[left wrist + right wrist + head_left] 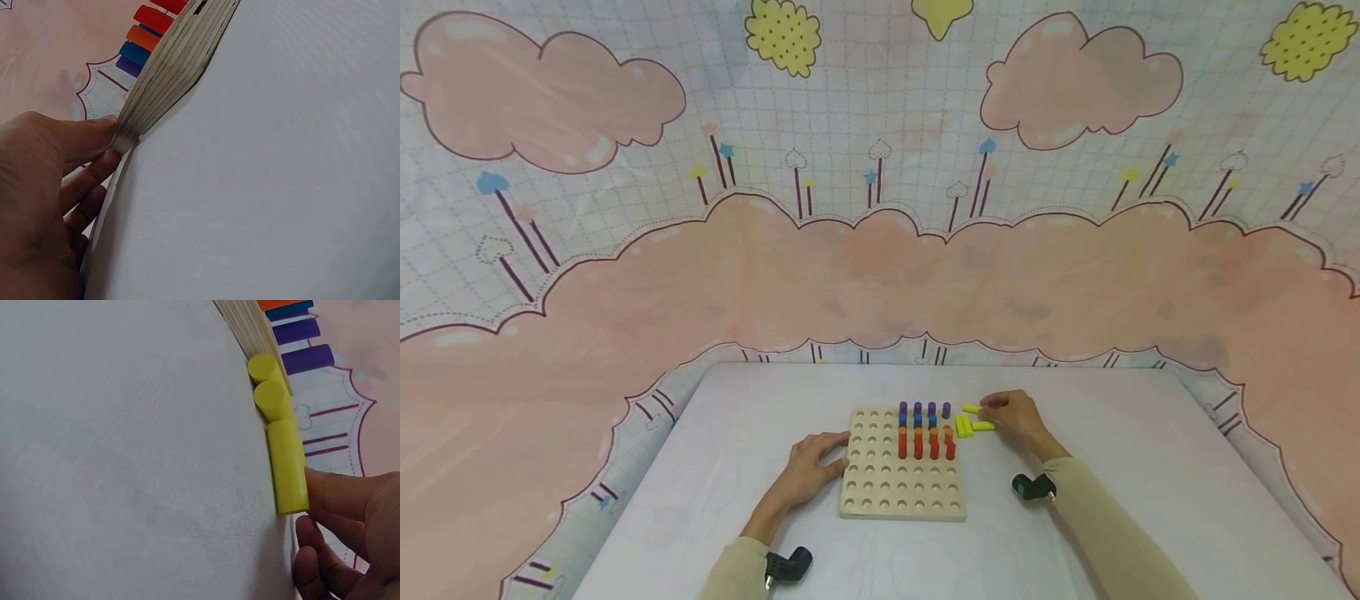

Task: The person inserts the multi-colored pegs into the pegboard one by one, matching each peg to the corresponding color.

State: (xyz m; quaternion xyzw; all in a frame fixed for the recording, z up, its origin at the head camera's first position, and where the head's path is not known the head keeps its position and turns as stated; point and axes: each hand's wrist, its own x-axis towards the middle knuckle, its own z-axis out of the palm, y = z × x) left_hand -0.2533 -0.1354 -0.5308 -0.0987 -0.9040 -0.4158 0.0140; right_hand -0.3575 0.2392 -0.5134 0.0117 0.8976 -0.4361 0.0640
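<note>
A pale wooden pegboard (877,494) with rows of round holes lies on the table. My left hand (809,467) touches its left edge, thumb and fingertips against the side, fingers fairly straight. Purple pegs (917,407), blue pegs (917,422), orange pegs (918,435) and red pegs (918,451) stand upright in the board's right part. Just right of the board, my right hand (1017,416) pinches the end of a yellow peg (972,408). In the right wrist view, another yellow peg (289,469) lies in front of those fingertips and hides what they grip.
More yellow pegs (962,426) lie close against the board's right edge. The white table (715,417) ends at a patterned cloth backdrop (925,283). Black wrist cameras sit on both sleeves, the left one (788,565) low near the table front.
</note>
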